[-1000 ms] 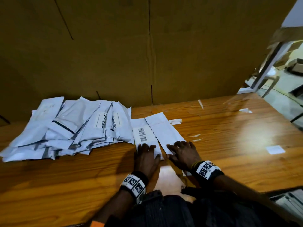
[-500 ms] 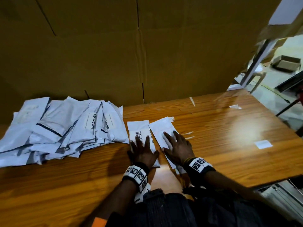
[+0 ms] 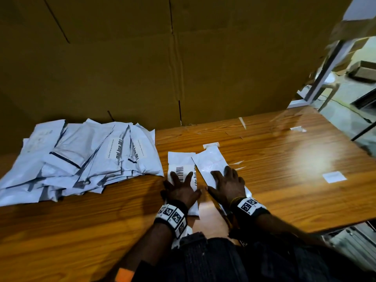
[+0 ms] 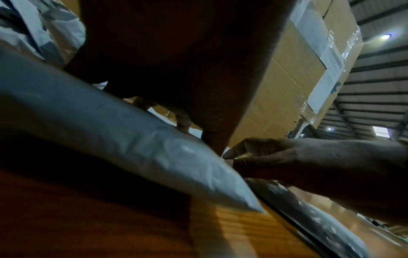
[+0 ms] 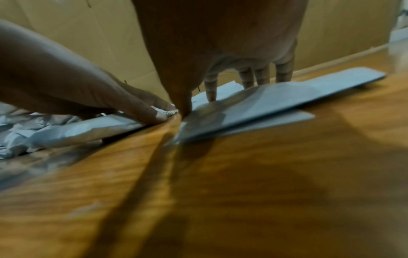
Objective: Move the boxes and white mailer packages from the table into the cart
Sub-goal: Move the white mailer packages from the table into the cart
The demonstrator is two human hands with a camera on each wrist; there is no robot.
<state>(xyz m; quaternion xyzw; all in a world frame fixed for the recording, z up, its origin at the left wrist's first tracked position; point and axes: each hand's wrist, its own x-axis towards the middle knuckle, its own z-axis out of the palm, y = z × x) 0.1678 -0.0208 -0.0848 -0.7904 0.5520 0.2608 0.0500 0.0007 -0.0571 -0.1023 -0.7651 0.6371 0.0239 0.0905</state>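
Note:
Two white mailers lie side by side on the wooden table in front of me. My left hand presses flat with spread fingers on the barcode mailer. The right hand presses flat on the plain mailer. The left wrist view shows the barcode mailer's near end under my palm and the right hand beside it. In the right wrist view straight fingers rest on the plain mailer. A pile of several white mailers lies at the left.
A tall cardboard wall stands along the table's far edge. Small white labels and paper scraps lie on the right half of the table. A grey metal frame shows below the table's right front edge.
Both hands have moved farther onto the two mailers, with fingers spread wider. The mailers have shifted a little toward me. The pile has not moved.

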